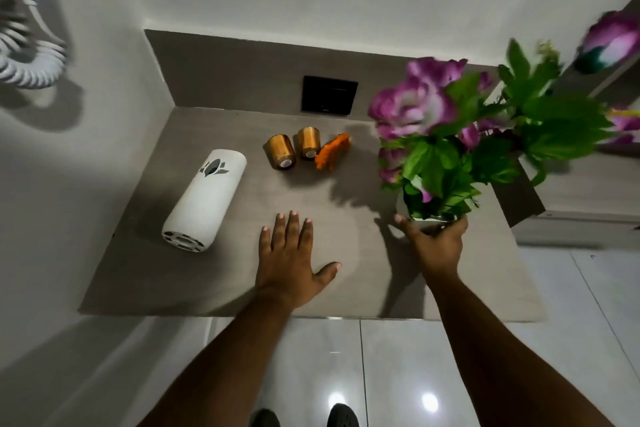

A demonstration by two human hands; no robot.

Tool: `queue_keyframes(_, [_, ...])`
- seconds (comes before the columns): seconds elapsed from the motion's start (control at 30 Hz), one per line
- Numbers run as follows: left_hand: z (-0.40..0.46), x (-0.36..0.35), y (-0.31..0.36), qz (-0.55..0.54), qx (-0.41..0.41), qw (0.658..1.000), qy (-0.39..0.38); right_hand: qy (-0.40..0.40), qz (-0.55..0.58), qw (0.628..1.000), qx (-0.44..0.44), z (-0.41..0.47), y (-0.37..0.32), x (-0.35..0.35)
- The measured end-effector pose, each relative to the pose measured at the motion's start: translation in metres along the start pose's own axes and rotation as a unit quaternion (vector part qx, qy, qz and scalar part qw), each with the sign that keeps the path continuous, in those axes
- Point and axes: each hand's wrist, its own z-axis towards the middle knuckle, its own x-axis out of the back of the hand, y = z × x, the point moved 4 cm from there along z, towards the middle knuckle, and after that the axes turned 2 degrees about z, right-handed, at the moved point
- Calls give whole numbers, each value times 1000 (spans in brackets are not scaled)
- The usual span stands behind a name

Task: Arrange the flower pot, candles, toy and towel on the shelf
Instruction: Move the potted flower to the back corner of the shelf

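your right hand (pixel 437 243) wraps around the near side of the white flower pot (pixel 426 215) at the right part of the grey shelf (pixel 225 274); your fingers (pixel 401 221) curl against its wall and the thumb side hooks the right edge, so the hand is closed on the pot. whether the pot's base touches the shelf cannot be told, since the hand covers it. the purple flowers (pixel 412 104) and green leaves (pixel 561 128) spread up and to the right from the pot, blurred, with one bloom (pixel 611 40) reaching high toward the right edge. your left hand (pixel 289 260) lies flat, palm down, on the shelf near its front middle, fingers spread and holding nothing. the rolled white towel (pixel 204 199) lies on its side at the left of the shelf, well apart from that hand, its patterned end facing the front. two gold candles (pixel 281 151) (pixel 308 142) stand close together toward the back middle, and the orange toy (pixel 333 151) stands just beside the right candle, apparently touching it. a black panel (pixel 329 94) sits on the low back wall behind them. a coiled white cord (pixel 20 59) hangs on the left wall. below the shelf's front edge you see glossy floor tiles (pixel 398 374) and the tips of your shoes (pixel 341 416).
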Motion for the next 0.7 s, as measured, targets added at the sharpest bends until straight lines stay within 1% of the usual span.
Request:
queue_keyframes(0.13, [8,2,4,-6,12,1000,4,25,7,1000,11,-1,8,-2])
queue_keyframes(0.3, [12,1,5,7,15,1000,1,57,9,998,26,19,11,-11])
queue_keyframes(0.47, [26,-2,10,11,22,1000,14,60,13,997,37,65,6,-15])
queue_keyframes(0.7, [36,-2,15,21,16,998,54,50,15,997,48,139,2,-13])
